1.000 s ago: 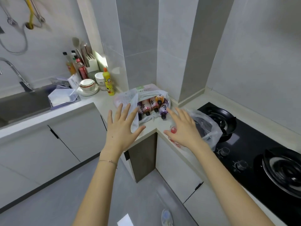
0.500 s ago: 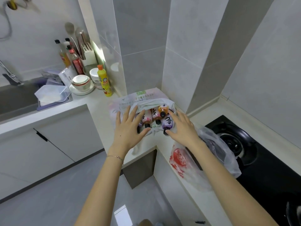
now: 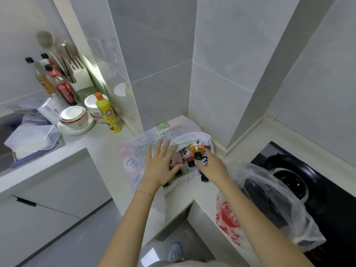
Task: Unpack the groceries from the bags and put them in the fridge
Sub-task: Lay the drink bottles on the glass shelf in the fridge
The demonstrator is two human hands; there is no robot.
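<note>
Left hand (image 3: 160, 167) lies flat, fingers spread, on the bag (image 3: 133, 151) at the worktop (image 3: 92, 139) corner; right hand (image 3: 212, 167) covers a purple bottle (image 3: 204, 160) inside, grip unclear. Best to pin the plastic down, then draw it out by the body.

— Where does the one view look from?
— From the person's head, through a wide-angle lens. It faces forward and steeply down into the corner of the counter (image 3: 107, 139).
— How near?
— Close. Both forearms come in from the bottom edge, and the left hand (image 3: 159, 166) and right hand (image 3: 212, 167) are near the middle.
— And the edges?
— The gas hob (image 3: 289, 180) is on the right and a shoe (image 3: 175, 251) is on the floor at the bottom.
</note>
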